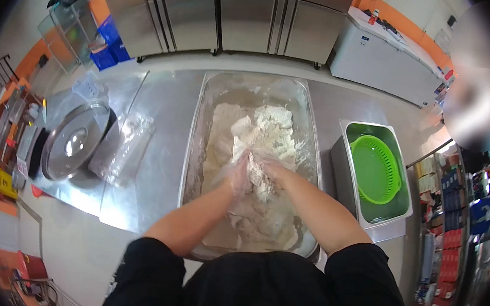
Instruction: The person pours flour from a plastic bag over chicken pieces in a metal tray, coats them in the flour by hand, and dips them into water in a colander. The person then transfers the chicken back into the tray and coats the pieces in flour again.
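A large metal tray (193, 148) on the steel table holds a pale floury mass (274, 120), lumpy at the far middle and spread thin around it. Both hands are inside the tray, in what look like clear plastic gloves. My left hand (240, 173) is at the near left side of the lumps, its fingers sunk among them. My right hand (268, 168) lies close beside it on the right, also in the flour. The fingertips of both are buried or blurred, so their exact pose is hidden.
Right of the tray, a deep metal pan (342, 179) holds a green basket (396, 172). To the left are a round metal lid (75, 144) and a clear plastic bag (126, 148). Steel cabinets (248, 16) and a white chest freezer (375, 62) stand beyond the table.
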A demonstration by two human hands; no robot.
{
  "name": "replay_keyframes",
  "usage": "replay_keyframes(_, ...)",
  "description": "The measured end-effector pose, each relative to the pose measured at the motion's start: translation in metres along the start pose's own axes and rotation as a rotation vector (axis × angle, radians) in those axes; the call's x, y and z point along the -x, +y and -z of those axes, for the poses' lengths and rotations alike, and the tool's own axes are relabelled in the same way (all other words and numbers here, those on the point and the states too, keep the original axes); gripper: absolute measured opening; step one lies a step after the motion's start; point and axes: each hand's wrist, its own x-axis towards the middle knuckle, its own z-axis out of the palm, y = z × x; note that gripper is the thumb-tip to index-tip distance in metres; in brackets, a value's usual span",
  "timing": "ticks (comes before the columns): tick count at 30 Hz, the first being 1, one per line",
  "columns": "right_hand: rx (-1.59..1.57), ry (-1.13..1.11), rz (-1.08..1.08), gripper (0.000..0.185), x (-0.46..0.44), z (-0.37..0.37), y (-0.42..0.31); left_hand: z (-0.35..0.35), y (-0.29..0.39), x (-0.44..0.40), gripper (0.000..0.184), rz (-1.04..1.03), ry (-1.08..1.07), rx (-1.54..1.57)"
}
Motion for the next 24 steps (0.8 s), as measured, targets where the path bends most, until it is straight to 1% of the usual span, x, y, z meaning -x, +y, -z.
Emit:
replay_keyframes(1, 0.049, -0.049, 0.096, 0.042, -0.010, 0.003, 0.023, -0.022, 0.027, 0.041, 0.070, -0.036, 0.050, -0.085)
replay_keyframes(3, 0.354, -0.103, 0.154, 0.039, 0.012, 0.012, 0.010, -0.043, 0.067, 0.101, 0.074, -0.075, 0.144, -0.388)
replay_keyframes(4, 0.616, -0.109, 0.116, 0.039, 0.037, 0.019, -0.021, -0.031, 0.064, 0.085, 0.071, 0.013, 0.288, -0.777)
replay_keyframes(5, 0.524, -0.138, 0.179, 0.038, 0.040, 0.029, -0.013, -0.019, 0.061, 0.069, 0.067, 0.157, 0.407, -1.149)
replay_keyframes(7, 0.425, -0.077, 0.197, 0.036, 0.046, 0.041, -0.008, -0.010, 0.085, 0.086, 0.068, -0.055, 0.139, -1.349)
replay_keyframes(8, 0.423, 0.014, 0.164, 0.035, 0.050, 0.046, -0.018, -0.013, 0.100, 0.098, 0.068, -0.184, 0.007, -1.445)
replay_keyframes(9, 0.419, 0.107, 0.138, 0.034, 0.052, 0.049, -0.026, -0.023, 0.109, 0.113, 0.067, -0.281, 0.067, -1.493)
replay_keyframes(10, 0.342, 0.133, 0.132, 0.033, 0.053, 0.048, -0.026, -0.037, 0.115, 0.129, 0.067, -0.381, 0.129, -1.542)
replay_keyframes(12, 0.183, 0.186, 0.127, 0.033, 0.055, 0.039, -0.024, -0.050, 0.103, 0.141, 0.064, -0.344, 0.119, -1.490)
replay_keyframes(13, 0.175, 0.217, 0.157, 0.032, 0.061, 0.030, -0.033, -0.053, 0.092, 0.144, 0.061, -0.208, 0.049, -1.387)
replay_keyframes(14, 0.168, 0.245, 0.188, 0.032, 0.068, 0.018, -0.043, -0.058, 0.079, 0.150, 0.058, -0.255, 0.112, -1.304)
replay_keyframes(15, 0.096, 0.238, 0.212, 0.033, 0.073, 0.010, -0.053, -0.065, 0.072, 0.155, 0.056, -0.303, 0.175, -1.219)
replay_keyframes(16, 0.024, 0.230, 0.237, 0.034, 0.078, 0.003, -0.063, -0.069, 0.067, 0.153, 0.053, -0.279, 0.152, -1.151)
replay_keyframes(18, -0.245, 0.127, 0.243, 0.038, 0.088, -0.006, -0.071, -0.072, 0.056, 0.148, 0.049, -0.213, 0.104, -1.004)
replay_keyframes(19, -0.048, 0.205, 0.403, 0.039, 0.081, -0.007, -0.060, -0.079, 0.066, 0.158, 0.051, -0.244, 0.019, -1.112)
replay_keyframes(21, 0.099, 0.106, 0.692, 0.042, 0.040, 0.007, -0.024, -0.088, 0.086, 0.177, 0.055, -0.299, -0.154, -1.324)
replay_keyframes(22, 0.485, 0.178, 0.750, 0.043, 0.041, 0.009, -0.029, -0.090, 0.082, 0.178, 0.053, -0.346, -0.171, -1.310)
replay_keyframes(23, 0.937, 0.313, 0.808, 0.045, 0.043, 0.011, -0.034, -0.091, 0.073, 0.179, 0.051, -0.391, -0.192, -1.295)
replay_keyframes(24, 1.299, 0.453, 0.871, 0.047, 0.044, 0.013, -0.039, -0.090, 0.063, 0.179, 0.050, -0.437, -0.213, -1.280)
